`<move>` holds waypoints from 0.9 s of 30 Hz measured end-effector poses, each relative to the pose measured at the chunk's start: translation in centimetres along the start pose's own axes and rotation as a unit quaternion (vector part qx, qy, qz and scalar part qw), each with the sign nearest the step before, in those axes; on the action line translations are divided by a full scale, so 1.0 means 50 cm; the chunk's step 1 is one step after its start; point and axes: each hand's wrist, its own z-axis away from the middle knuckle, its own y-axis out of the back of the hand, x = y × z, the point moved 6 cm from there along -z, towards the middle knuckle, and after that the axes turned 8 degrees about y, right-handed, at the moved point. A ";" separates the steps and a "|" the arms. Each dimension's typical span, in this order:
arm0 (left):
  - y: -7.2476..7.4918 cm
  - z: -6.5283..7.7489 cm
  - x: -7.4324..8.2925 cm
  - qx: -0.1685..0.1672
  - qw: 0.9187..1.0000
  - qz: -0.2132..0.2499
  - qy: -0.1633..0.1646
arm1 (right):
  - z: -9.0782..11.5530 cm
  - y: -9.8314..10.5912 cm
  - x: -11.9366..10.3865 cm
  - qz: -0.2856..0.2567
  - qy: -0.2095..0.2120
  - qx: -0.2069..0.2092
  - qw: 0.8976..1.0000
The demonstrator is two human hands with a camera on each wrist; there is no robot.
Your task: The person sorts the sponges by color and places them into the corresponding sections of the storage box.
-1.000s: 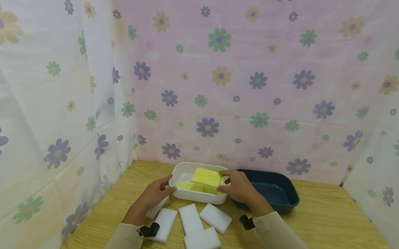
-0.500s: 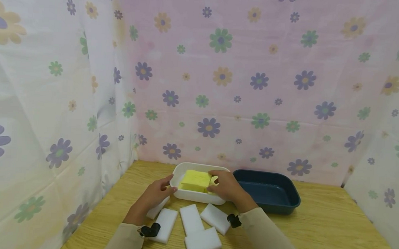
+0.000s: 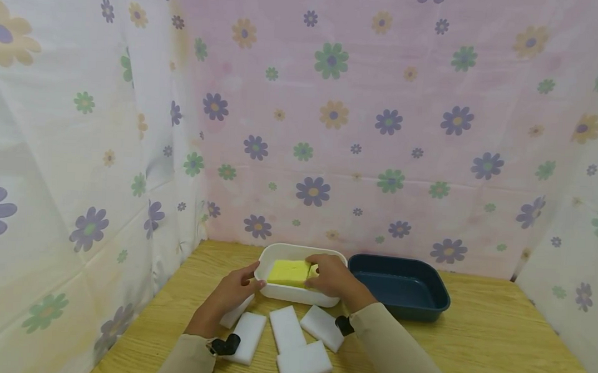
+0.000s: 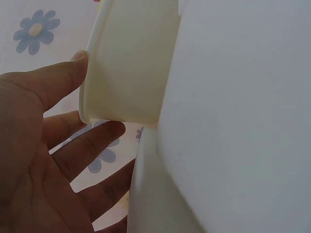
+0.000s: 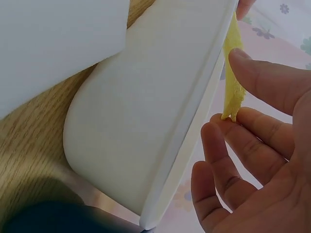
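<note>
My left hand [image 3: 230,290] holds the left end of a white plastic basin [image 3: 299,295]. In the left wrist view, its thumb lies against the rim and the other fingers are spread along the end wall. Inside the basin, my right hand [image 3: 331,274] pinches a yellow sponge [image 3: 287,272] at its right edge. The right wrist view shows the thumb and index finger on either side of the sponge [image 5: 233,77], above the rim. Another yellow piece [image 3: 316,269] shows beside those fingers. The sponge's underside is hidden by the basin wall.
Several white sponges [image 3: 286,328] lie on the wooden table [image 3: 493,328] in front of the basin, close below both forearms. A dark blue basin [image 3: 400,288] stands right beside the white one. Flowered cloth [image 3: 360,172] walls the back and sides.
My right hand has moved left and down into the white basin, lowering the yellow sponge from above the other yellow pieces. The left hand has kept its place on the basin.
</note>
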 end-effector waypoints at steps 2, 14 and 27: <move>0.000 0.001 0.000 0.001 1.000 0.003 -0.001 | -0.004 -0.001 -0.006 -0.004 0.002 -0.006 1.000; 0.000 0.002 0.000 -0.006 1.000 0.016 -0.007 | -0.014 -0.012 0.000 -0.004 -0.019 -0.026 0.999; 0.000 0.002 0.002 -0.003 1.000 0.018 -0.007 | -0.006 -0.018 0.003 -0.003 -0.035 -0.064 0.997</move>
